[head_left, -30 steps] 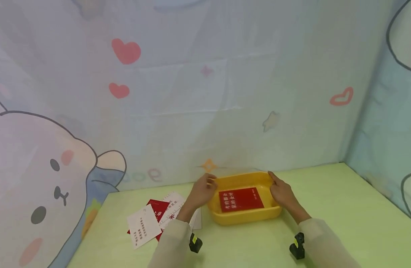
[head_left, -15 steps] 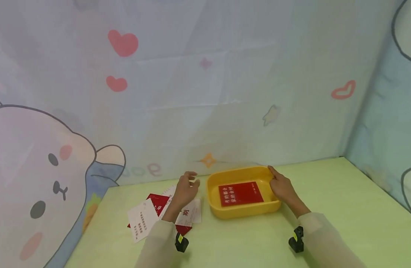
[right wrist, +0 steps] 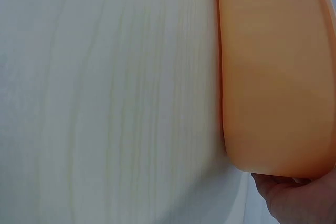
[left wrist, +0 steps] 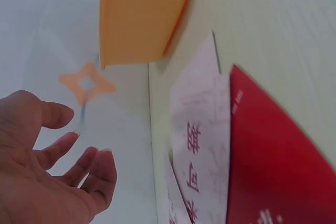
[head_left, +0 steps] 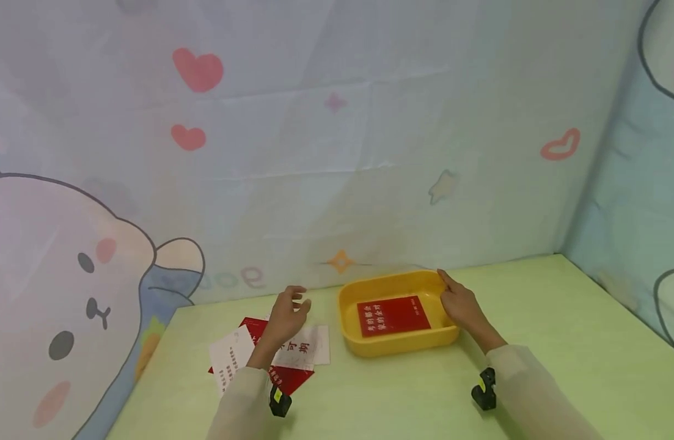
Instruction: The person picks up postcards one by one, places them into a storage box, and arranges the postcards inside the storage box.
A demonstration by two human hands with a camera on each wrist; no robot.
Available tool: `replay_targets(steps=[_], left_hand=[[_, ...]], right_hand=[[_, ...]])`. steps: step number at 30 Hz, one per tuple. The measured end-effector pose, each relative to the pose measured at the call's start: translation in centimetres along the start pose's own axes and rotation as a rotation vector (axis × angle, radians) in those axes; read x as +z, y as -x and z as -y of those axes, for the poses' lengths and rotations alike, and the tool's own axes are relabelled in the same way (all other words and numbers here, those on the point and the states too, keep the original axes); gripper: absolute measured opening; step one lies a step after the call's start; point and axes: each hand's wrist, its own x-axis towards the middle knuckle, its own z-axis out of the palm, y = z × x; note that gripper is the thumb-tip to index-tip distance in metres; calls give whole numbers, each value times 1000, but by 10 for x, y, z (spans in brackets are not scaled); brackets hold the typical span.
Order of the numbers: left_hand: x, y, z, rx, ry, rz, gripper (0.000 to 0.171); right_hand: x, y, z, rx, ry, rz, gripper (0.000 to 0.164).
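Soft, rather dim light spreads evenly in the head view, with faint broad shadows on the backdrop [head_left: 397,128]. The right wrist view looks bluish and hazy, a blurred shadow darkening the desk [right wrist: 131,103] beside the tray [right wrist: 278,77].

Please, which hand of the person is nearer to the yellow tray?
The right. The right hand holds the yellow tray at its right end; the left hand is apart from it, to its left, near the loose cards.

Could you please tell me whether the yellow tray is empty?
Not empty: a red card lies inside the yellow tray.
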Motion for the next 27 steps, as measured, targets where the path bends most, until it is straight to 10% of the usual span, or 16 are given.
replay_targets(steps=[27], left_hand=[[-48,28,60,-127,-261,-44,49]], right_hand=[[1,0,1,6,-27,-30,62]])
